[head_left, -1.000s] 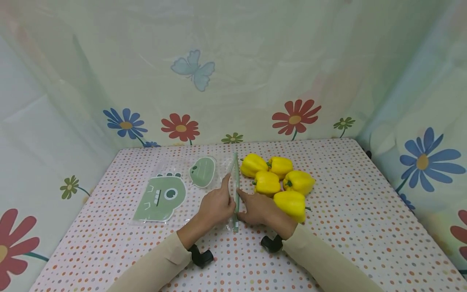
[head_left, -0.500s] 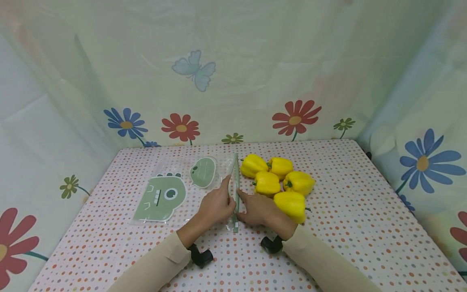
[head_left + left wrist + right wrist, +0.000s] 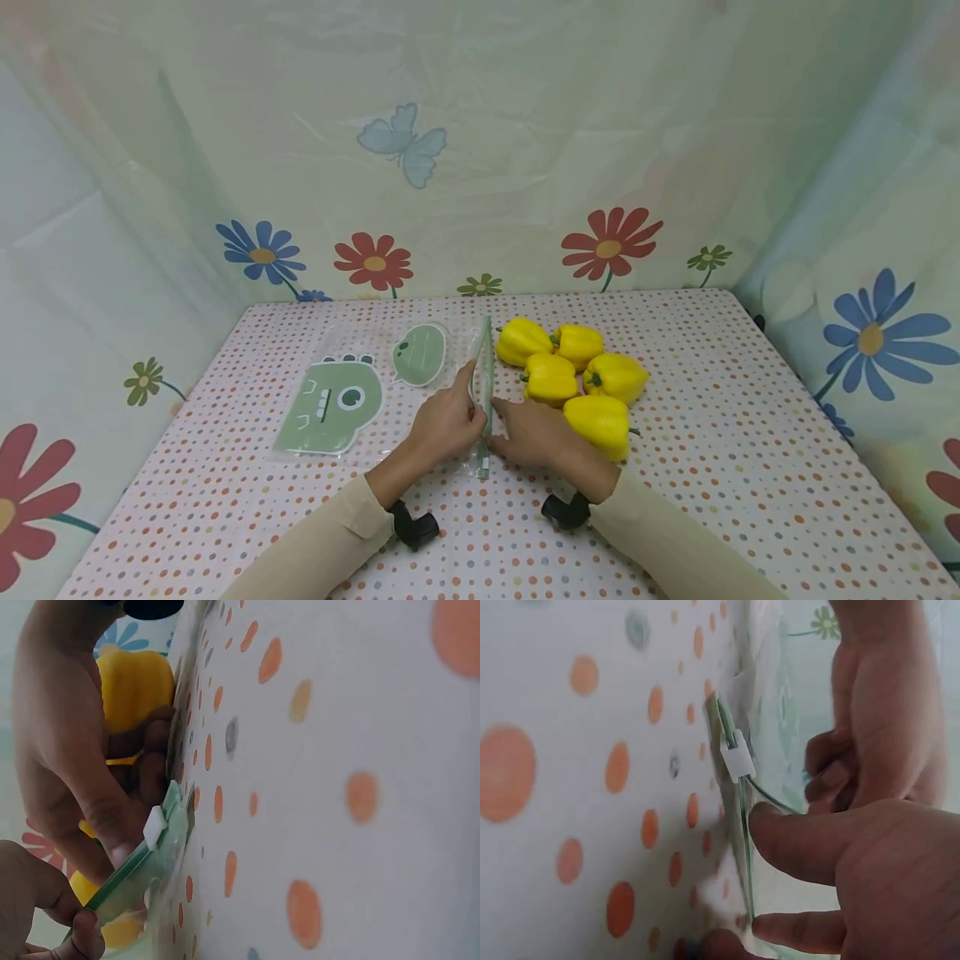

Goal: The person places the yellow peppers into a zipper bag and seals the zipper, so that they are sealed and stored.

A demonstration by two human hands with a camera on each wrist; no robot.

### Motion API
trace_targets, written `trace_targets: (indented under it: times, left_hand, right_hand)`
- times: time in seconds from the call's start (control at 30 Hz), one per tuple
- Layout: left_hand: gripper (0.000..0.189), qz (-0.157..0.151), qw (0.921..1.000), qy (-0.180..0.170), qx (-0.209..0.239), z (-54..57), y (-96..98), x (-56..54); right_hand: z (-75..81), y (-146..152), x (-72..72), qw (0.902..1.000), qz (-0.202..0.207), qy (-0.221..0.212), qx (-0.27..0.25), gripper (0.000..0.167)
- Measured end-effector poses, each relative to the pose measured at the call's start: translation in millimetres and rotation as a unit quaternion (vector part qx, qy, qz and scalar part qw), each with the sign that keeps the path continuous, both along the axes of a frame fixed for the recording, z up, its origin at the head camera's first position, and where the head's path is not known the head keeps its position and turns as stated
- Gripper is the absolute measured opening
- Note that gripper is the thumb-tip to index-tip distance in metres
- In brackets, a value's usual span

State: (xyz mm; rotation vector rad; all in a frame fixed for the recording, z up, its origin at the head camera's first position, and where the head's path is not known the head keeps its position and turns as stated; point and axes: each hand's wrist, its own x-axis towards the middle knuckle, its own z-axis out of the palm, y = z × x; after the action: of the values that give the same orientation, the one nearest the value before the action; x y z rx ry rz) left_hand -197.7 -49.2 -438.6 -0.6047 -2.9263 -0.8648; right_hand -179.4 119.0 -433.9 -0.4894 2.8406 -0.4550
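A clear zip bag [image 3: 367, 442] with green dinosaur-like prints lies flat, its green zip edge facing right. My left hand [image 3: 447, 421] pinches one lip of that edge; in the left wrist view the thumb and a finger meet on the green strip [image 3: 124, 879]. My right hand [image 3: 536, 433] touches the other lip with straight thumb and forefinger, spread apart along the strip. Near the thumb sits a white slider [image 3: 737, 760], and the two lips part beside it. Several yellow bell peppers [image 3: 550, 377] lie just beyond my right hand.
The dotted tablecloth [image 3: 720, 467] covers the table, whose far edge meets a flowered backdrop [image 3: 510, 167]. Black wrist devices [image 3: 415, 529] hang under both wrists, close above the table.
The lips of the bag stand slightly farther apart near the fingers. My right hand has shifted a little right and toward me. The peppers stay put.
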Motion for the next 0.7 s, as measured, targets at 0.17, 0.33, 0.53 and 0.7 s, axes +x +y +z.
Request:
trace_targets:
  times: [0.17,0.33,0.53,0.7]
  left_hand:
    - [0.068,0.0,0.9999,0.01,-0.004,-0.1,1.0,-0.9]
    - [0.066,0.003,0.9999,0.01,-0.003,0.5,-0.6,-1.1]
    - [0.063,0.004,0.9999,0.008,0.006,0.0,-0.9,-1.8]
    - [0.062,0.006,0.9998,0.013,0.011,0.2,-0.6,-2.3]
  right_hand:
    - [15.2,4,13.2,0.9998,-0.021,0.005,-0.001,0.063]
    - [31.8,14,33.1,0.9994,-0.032,0.012,-0.01,0.057]
    - [45.0,40,55.0,0.998,-0.032,0.05,-0.02,0.047]
    - [52.0,71,61.3,0.989,-0.044,0.138,-0.032,0.035]
